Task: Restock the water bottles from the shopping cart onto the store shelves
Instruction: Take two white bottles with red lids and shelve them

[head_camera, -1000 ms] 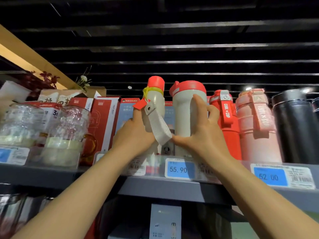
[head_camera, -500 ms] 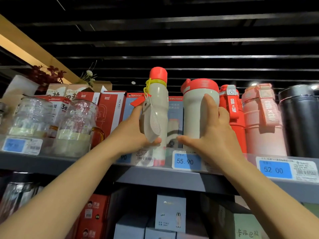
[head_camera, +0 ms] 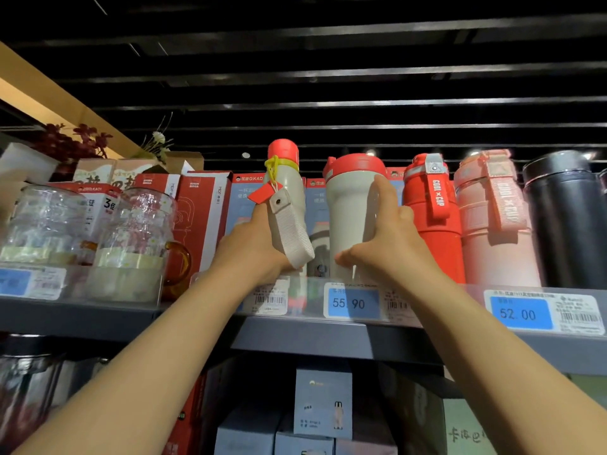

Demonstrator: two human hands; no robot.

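Note:
A slim beige bottle with a red cap, yellow tag loop and grey strap stands slightly tilted on the top shelf. My left hand grips its lower body. Right beside it stands a wider beige tumbler with a red lid. My right hand wraps around the tumbler's right side, thumb across its lower front. Both bottles sit behind the clear price rail. The shopping cart is out of view.
Right of the tumbler stand a red bottle, a pink bottle and a black flask. Glass jugs and red boxes fill the left. Boxed goods sit on the shelf below.
The slim bottle has tilted a little and its strap now hangs out over my left hand. My right hand stays on the tumbler. The view has shifted slightly closer.

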